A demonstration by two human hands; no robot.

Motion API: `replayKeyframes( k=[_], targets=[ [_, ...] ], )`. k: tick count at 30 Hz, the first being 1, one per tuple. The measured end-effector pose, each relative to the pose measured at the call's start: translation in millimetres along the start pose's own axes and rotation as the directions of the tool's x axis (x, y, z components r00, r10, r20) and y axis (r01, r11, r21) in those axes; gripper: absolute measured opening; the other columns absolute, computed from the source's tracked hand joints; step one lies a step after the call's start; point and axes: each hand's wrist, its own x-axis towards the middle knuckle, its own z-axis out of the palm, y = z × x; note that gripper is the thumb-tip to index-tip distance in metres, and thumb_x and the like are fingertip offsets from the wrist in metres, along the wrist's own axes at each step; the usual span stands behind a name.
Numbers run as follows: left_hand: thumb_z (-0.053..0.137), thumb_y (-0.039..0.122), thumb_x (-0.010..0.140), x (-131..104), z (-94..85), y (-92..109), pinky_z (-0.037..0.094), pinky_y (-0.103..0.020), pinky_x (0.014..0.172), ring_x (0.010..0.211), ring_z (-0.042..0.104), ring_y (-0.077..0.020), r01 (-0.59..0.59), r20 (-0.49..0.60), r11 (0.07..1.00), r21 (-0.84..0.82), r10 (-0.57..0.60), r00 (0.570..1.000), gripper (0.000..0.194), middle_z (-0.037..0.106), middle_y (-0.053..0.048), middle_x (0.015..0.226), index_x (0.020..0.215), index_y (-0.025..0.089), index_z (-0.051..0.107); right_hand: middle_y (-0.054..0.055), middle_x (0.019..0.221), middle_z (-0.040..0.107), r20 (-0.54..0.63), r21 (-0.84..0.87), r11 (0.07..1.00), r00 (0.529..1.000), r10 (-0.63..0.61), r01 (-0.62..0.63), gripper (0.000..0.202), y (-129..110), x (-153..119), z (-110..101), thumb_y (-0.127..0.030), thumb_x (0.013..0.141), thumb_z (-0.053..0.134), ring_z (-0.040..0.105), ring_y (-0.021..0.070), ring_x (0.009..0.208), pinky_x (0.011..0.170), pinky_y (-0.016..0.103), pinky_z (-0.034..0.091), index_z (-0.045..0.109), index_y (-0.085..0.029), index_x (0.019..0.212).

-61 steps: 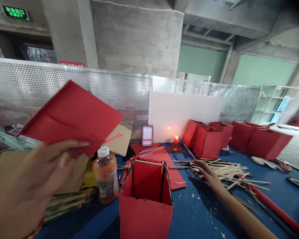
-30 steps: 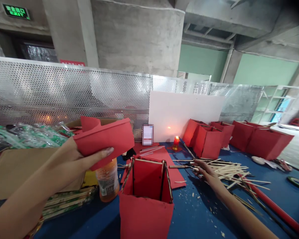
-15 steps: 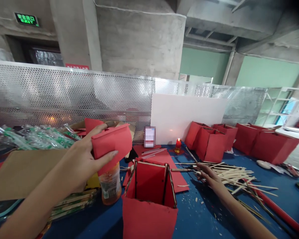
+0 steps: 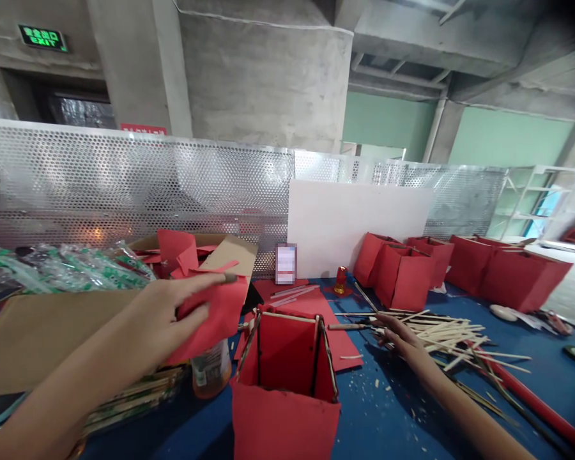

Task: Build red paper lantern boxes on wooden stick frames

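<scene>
My left hand (image 4: 165,313) pinches a sheet of red paper (image 4: 223,310) between thumb and fingers, with the index finger stretched along its top edge. The paper hangs in front of an orange-tinted plastic bottle (image 4: 211,370) and partly hides it. My right hand (image 4: 405,342) rests low beside a pile of thin wooden sticks (image 4: 448,335). Its fingers are closed around the ends of slim rods; which of them it grips is unclear. Between my hands stands an open-topped red paper box (image 4: 285,421), framed inside with sticks, touched by neither hand.
Several red paper boxes (image 4: 405,281) stand at the back right. A small red and gold candle (image 4: 340,281) is near the white board (image 4: 359,227). Plastic-wrapped items (image 4: 71,268) and a cardboard flap (image 4: 43,338) lie left. A phone (image 4: 285,264) leans behind red sheets (image 4: 316,306).
The red paper in my left hand has opened out and hangs lower, and the index finger has straightened. The candle's flame no longer shows. My right hand has barely moved.
</scene>
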Motion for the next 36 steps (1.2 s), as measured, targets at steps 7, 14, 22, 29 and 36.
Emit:
replayKeyframes(
  k=[7,14,22,29,36],
  targets=[
    [0.047,0.048,0.095,1.9,9.9,18.4,0.052,-0.043,0.091,0.1,0.07,-0.029,-0.01,0.255,0.999,-0.048,0.022,0.967,0.038,0.078,-0.004,0.111,0.104,0.028,0.078,0.008,0.126,0.069,0.005,0.059,0.997,0.999,0.044,-0.044,0.058,-7.8,-2.8,0.2,-0.067,0.081,0.061,0.069,0.0244,0.083,0.058,0.031,0.049,0.064,-0.03,0.125],
    [0.045,0.069,0.093,6.3,26.5,20.0,0.048,-0.051,0.098,0.115,0.064,-0.0365,0.038,0.176,0.999,0.021,-0.041,0.984,0.058,0.071,-0.011,0.126,0.121,0.025,0.072,0.008,0.125,0.07,0.012,0.071,0.997,0.999,0.041,-0.041,0.061,-8.9,-3.4,0.1,-0.069,0.077,0.064,0.069,0.0251,0.081,0.056,0.031,0.049,0.064,-0.03,0.125],
    [0.052,0.069,0.09,12.3,36.0,16.0,0.051,-0.041,0.092,0.11,0.067,-0.0318,0.038,0.257,0.991,-0.126,-0.004,0.966,0.054,0.075,-0.007,0.118,0.115,0.027,0.074,0.01,0.124,0.07,0.026,0.078,0.996,0.999,0.038,-0.04,0.067,-9.8,-1.2,1.3,-0.073,0.074,0.065,0.069,0.0245,0.079,0.053,0.03,0.048,0.064,-0.029,0.124],
    [0.05,0.059,0.094,14.3,35.5,27.5,0.05,-0.037,0.083,0.093,0.068,-0.0263,0.03,0.264,0.985,-0.172,0.016,0.964,0.045,0.076,-0.007,0.101,0.102,0.025,0.077,0.009,0.128,0.068,0.044,0.047,0.998,0.998,-0.043,0.041,0.054,-31.4,-14.7,3.2,-0.065,0.084,0.063,0.068,0.0236,0.084,0.059,0.031,0.051,0.064,-0.029,0.124],
    [0.053,0.056,0.093,12.3,37.1,31.5,0.051,-0.029,0.071,0.08,0.068,-0.0209,0.001,0.275,0.97,-0.244,0.068,0.959,0.04,0.075,-0.003,0.086,0.092,0.027,0.08,0.009,0.128,0.068,0.024,-0.037,0.947,0.948,-0.318,0.318,0.051,-84.1,-33.6,-3.6,-0.051,0.081,0.077,0.066,0.0312,0.103,0.082,0.042,0.056,0.064,-0.034,0.127]
  ],
)
